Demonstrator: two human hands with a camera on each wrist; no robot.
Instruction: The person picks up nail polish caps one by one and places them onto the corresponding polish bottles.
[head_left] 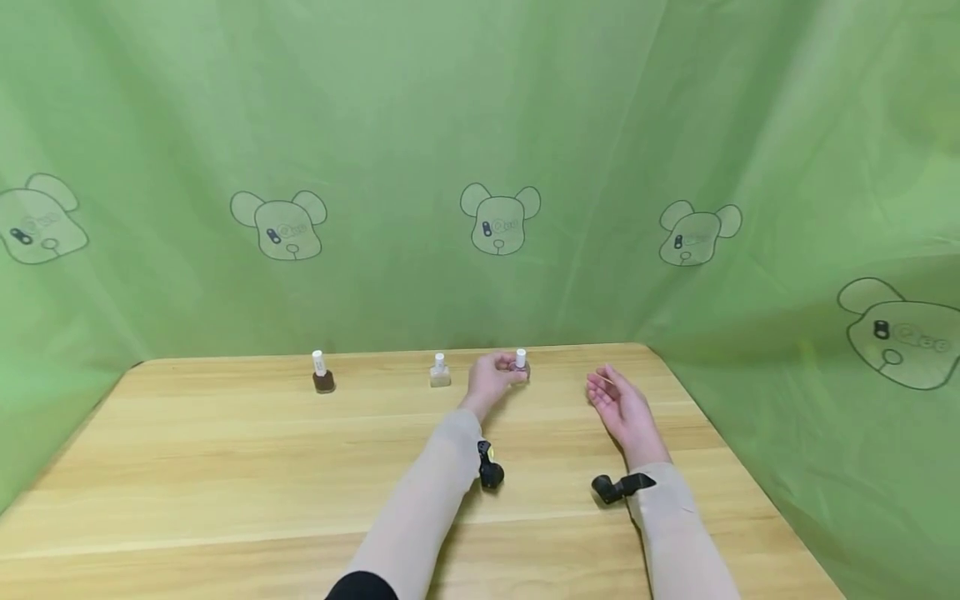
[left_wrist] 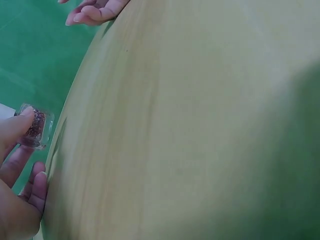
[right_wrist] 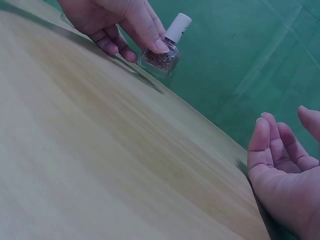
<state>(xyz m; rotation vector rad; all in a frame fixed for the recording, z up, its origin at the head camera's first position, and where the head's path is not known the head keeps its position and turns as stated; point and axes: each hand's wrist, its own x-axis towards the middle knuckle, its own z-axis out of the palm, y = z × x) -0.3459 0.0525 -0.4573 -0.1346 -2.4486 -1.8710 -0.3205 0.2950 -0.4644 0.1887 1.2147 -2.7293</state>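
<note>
My left hand pinches a small nail polish bottle between thumb and fingers near the table's back edge. In the right wrist view the bottle shows clear glass, dark reddish glitter inside and a white cap, tilted a little, with the thumb across its front. To the right, my right hand holds nothing, its fingers loosely bent and the palm turned towards the other hand. Left of the held bottle stand a nail polish bottle with pale contents and, farther left, a dark brown one, both white-capped.
The wooden table reaches back to a green curtain printed with bear heads, which also hangs along both sides. Each forearm wears a black wrist camera, one on the left and one on the right.
</note>
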